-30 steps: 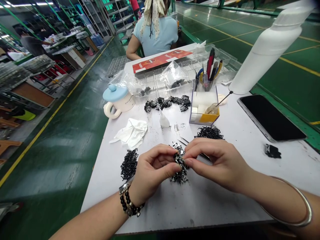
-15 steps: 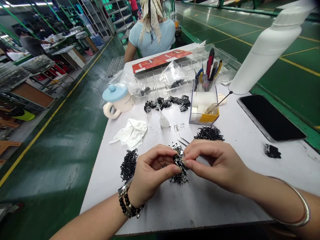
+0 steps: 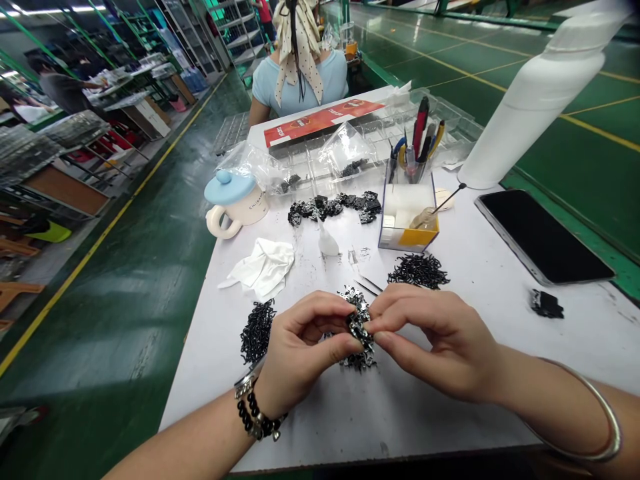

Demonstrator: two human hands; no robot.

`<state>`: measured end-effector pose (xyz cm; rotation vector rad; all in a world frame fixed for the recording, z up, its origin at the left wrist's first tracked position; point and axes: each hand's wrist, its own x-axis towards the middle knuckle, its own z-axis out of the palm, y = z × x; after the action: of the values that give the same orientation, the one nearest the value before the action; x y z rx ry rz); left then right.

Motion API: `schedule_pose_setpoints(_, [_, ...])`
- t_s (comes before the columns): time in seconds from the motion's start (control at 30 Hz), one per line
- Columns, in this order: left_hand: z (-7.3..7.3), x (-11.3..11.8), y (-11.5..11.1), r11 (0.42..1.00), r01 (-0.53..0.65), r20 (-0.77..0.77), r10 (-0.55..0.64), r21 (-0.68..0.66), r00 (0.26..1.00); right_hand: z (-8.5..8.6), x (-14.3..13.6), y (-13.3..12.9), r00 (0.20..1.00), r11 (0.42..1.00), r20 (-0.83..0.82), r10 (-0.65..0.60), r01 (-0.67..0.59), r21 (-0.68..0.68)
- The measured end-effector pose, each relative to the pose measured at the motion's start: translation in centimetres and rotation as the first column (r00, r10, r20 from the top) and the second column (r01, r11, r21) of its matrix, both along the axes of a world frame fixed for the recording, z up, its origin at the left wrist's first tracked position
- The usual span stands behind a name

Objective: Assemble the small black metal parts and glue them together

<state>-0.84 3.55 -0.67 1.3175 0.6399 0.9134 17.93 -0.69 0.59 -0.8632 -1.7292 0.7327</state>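
My left hand [image 3: 310, 350] pinches a small black-and-silver part [image 3: 357, 325] between thumb and fingertips. From the other side, my right hand [image 3: 430, 340] is closed in a pinch, its fingertips at the right edge of the part. What it pinches there is too small to make out. Right below the part lies a heap of small black and silver pieces [image 3: 361, 361]. Tweezer tips [image 3: 367, 287] show just behind my right fingers; whether the hand holds them is hidden. One pile of black pieces [image 3: 257, 331] sits left of my left hand, another pile [image 3: 419, 270] beyond my right hand.
Behind are a white cloth [image 3: 265, 267], a small white squeeze bottle [image 3: 327, 241], a lidded mug [image 3: 250, 208], a row of black parts [image 3: 330, 205] and a tool box [image 3: 409, 213]. A phone [image 3: 545, 235] and tall white bottle [image 3: 535, 100] stand right. A person [image 3: 300, 73] sits ahead.
My right hand has shifted slightly, its thumb a little lower and farther from the part. My left hand keeps its pinch. The person ahead has shifted slightly.
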Motion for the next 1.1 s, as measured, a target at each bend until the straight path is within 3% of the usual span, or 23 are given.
schedule_pose_setpoints(0.23, [-0.3, 0.0, 0.1, 0.999, -0.003, -0.009, 0.003, 0.035, 1.0, 0.0, -0.4, -0.4, 0.994, 0.981, 0.062, -0.085, 0.073, 0.179])
schedule_pose_setpoints(0.6, [-0.2, 0.1, 0.0, 0.996, -0.014, -0.028, 0.016, 0.085, 0.999, -0.5, -0.7, -0.4, 0.987, 0.964, 0.065, -0.146, 0.127, 0.232])
schedule_pose_setpoints(0.77, [-0.1, 0.0, -0.1, 0.986, -0.026, -0.059, 0.036, 0.164, 0.998, -0.8, -0.9, -0.4, 0.986, 0.933, 0.057, -0.158, 0.13, 0.334])
schedule_pose_setpoints(1.1, [0.1, -0.3, -0.3, 0.917, -0.076, -0.081, 0.117, 0.391, 0.99, -1.0, -1.0, -0.5, 0.983, 0.941, 0.117, -0.144, 0.1, 0.324])
